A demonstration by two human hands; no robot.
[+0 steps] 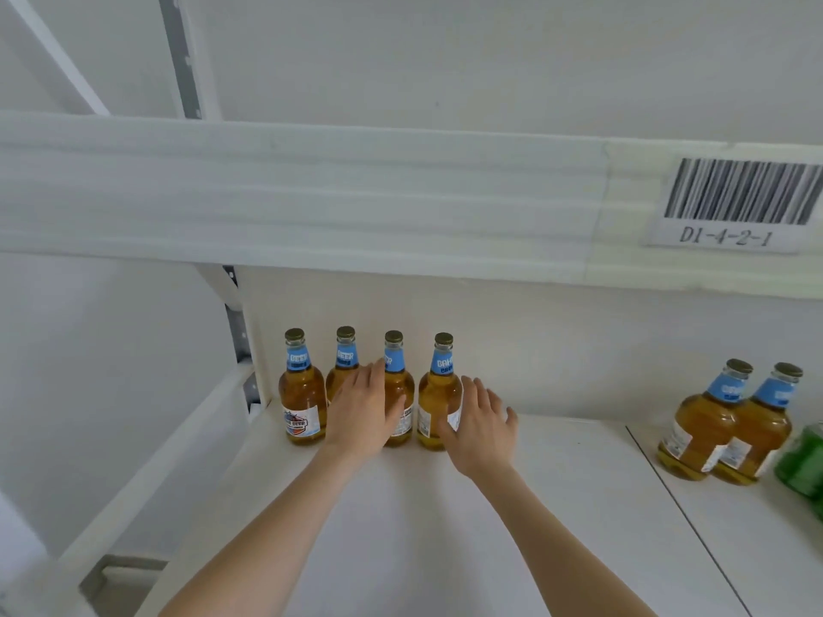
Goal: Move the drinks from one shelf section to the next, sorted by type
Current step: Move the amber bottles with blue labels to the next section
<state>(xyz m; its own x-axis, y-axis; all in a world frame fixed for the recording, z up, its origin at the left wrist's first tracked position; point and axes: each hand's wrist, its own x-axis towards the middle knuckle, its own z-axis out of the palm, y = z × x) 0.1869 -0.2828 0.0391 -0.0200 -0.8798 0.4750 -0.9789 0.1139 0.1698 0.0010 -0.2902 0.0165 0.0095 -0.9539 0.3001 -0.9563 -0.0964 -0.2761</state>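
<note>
Several amber beer bottles with blue neck labels stand in a row at the back left of the white shelf [445, 527]. My left hand [363, 414] lies with straight fingers against the third bottle [397, 385], covering part of the second bottle [344, 362]. My right hand [481, 427] is spread with relaxed fingers beside the fourth bottle [438, 394], its thumb touching the bottle's lower body. The leftmost bottle [302, 394] stands free. Two more beer bottles [726, 425] stand in the section to the right, next to a green bottle [804, 460] cut by the frame edge.
A seam [681, 505] divides the left shelf section from the right one. The upper shelf's front beam [311, 193] runs overhead with a barcode label [735, 202] reading D1-4-2-1. A grey upright post [238, 331] stands at the back left corner.
</note>
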